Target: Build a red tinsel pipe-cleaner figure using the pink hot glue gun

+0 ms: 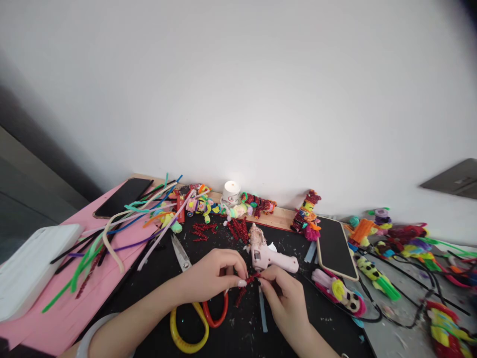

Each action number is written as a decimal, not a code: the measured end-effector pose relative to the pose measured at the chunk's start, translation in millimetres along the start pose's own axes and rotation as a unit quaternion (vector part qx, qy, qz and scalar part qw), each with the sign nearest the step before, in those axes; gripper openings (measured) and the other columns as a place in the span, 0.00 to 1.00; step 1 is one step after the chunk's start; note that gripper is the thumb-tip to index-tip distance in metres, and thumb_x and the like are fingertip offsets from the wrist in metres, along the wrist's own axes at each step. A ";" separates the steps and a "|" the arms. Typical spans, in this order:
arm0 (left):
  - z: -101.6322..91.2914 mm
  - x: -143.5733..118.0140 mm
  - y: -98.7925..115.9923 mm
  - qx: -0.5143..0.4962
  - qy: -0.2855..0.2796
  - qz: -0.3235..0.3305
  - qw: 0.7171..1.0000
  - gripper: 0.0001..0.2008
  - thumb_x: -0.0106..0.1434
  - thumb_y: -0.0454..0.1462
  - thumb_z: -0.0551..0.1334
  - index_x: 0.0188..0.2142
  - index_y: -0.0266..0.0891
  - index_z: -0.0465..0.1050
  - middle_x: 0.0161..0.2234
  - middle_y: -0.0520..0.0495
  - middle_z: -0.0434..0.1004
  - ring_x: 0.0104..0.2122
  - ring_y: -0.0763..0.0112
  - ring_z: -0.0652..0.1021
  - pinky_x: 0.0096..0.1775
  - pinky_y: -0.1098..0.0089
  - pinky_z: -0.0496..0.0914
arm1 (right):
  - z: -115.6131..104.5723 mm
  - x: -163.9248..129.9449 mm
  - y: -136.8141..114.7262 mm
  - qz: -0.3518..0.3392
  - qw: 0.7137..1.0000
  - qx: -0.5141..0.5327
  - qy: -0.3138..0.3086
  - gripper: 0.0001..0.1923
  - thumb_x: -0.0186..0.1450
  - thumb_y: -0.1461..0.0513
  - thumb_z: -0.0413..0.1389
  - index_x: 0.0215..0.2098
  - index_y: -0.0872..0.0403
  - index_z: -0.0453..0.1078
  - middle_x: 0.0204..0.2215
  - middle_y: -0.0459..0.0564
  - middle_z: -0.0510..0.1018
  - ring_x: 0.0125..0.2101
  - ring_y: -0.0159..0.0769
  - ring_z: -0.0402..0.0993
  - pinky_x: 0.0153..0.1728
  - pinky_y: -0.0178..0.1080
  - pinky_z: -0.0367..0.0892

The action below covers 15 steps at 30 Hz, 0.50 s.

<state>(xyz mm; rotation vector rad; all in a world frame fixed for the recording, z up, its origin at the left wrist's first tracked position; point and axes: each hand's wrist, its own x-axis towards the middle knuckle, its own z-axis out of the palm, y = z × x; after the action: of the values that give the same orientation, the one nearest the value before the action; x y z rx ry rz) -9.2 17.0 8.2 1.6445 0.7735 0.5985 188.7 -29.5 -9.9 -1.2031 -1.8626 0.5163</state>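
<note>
Left hand (216, 276) pinches red tinsel stem (252, 279); right hand (286, 297) pinches it opposite | stem: lower centre of frame | technique: light, close pinches suit it best; fingers clear of glue gun (276, 259) just above

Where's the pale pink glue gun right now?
In the head view, the glue gun lies on the black mat, slightly right of centre, just beyond the right hand and left of the light-framed phone.
</note>
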 end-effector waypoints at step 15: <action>-10.8 3.9 -8.5 -0.050 0.106 -0.068 0.991 0.08 0.59 0.39 0.60 0.32 0.35 0.67 0.20 0.56 0.64 0.19 0.78 0.68 0.23 0.76 0.62 | -34.0 25.9 44.1 0.036 0.964 -0.192 0.181 0.19 0.64 0.66 0.47 0.52 0.51 0.68 0.43 0.53 0.73 0.44 0.42 0.68 0.45 0.46 0.63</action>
<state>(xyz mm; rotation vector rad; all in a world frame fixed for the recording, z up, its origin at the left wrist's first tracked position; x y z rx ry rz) -16.1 27.9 2.0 1.4394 0.9859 0.7098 235.6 10.2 -10.9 -1.5083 -1.6461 -0.0387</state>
